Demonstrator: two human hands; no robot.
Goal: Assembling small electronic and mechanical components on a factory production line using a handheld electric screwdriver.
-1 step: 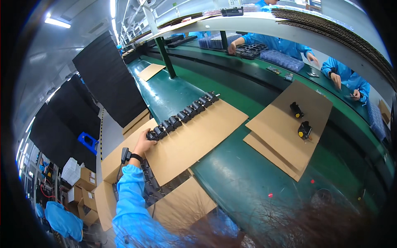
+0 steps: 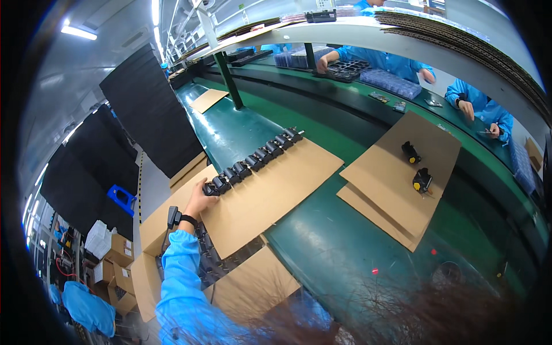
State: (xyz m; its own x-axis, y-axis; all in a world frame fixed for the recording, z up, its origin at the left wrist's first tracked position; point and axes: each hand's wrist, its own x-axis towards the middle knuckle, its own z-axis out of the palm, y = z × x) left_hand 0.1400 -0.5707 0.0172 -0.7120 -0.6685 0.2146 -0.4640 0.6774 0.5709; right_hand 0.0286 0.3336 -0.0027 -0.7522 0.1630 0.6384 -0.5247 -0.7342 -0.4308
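Note:
My left hand (image 2: 199,202) grips the near end of a row of small black plastic units (image 2: 253,162), its fingers and thumb around the nearest unit (image 2: 211,188). The row runs diagonally along the far left edge of a flat brown cardboard sheet (image 2: 270,192), with the units side by side. My blue left sleeve rises from the lower edge, and a dark band with a small box is on the wrist. Under the sheet and forearm, an open carton (image 2: 144,282) holds several more black units (image 2: 221,261). My right hand is out of view.
Two black units with yellow ends, one upper (image 2: 410,152) and one lower (image 2: 422,181), lie on cardboard (image 2: 379,172) at the right. A green bench (image 2: 322,236) runs beneath. A white shelf beam (image 2: 345,31) crosses above. Co-workers in blue handle parts and trays (image 2: 345,71) at the far side.

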